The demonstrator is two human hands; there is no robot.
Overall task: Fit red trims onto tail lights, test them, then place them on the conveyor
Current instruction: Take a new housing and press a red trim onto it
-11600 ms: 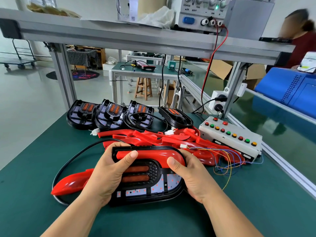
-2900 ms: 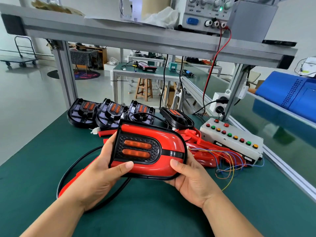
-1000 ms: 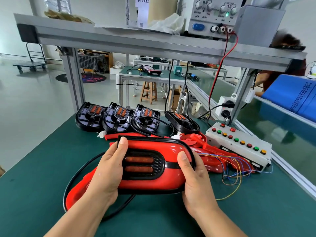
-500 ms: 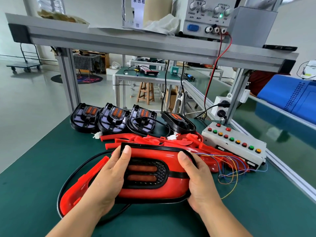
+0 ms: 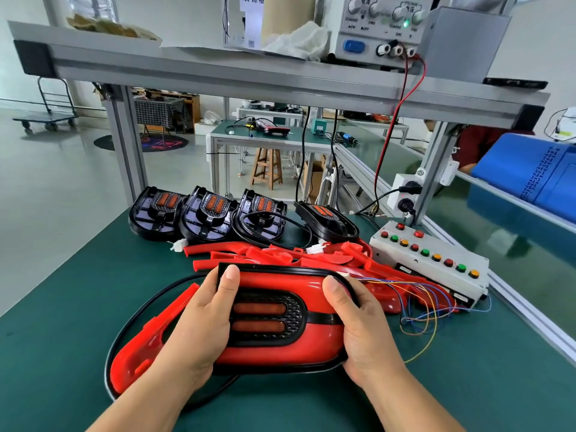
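Lower left of the frame, on the green-topped table [image 5: 62,307], I see a loose curved red plastic trim [image 5: 146,341], partly under the left hand [image 5: 202,322]. That hand's fingers grip the left end of the black-rimmed tail light with glossy red trim fitted [image 5: 280,350], thumb on its face. The light is lower centre, low over the table; I can't tell if it touches. The right hand [image 5: 364,335] clasps the right end. Behind: a row of bare black tail light housings [image 5: 205,213] and a pile of red trims [image 5: 280,254]. Right: thin coloured wires [image 5: 427,310] and a white push-button box [image 5: 433,257].
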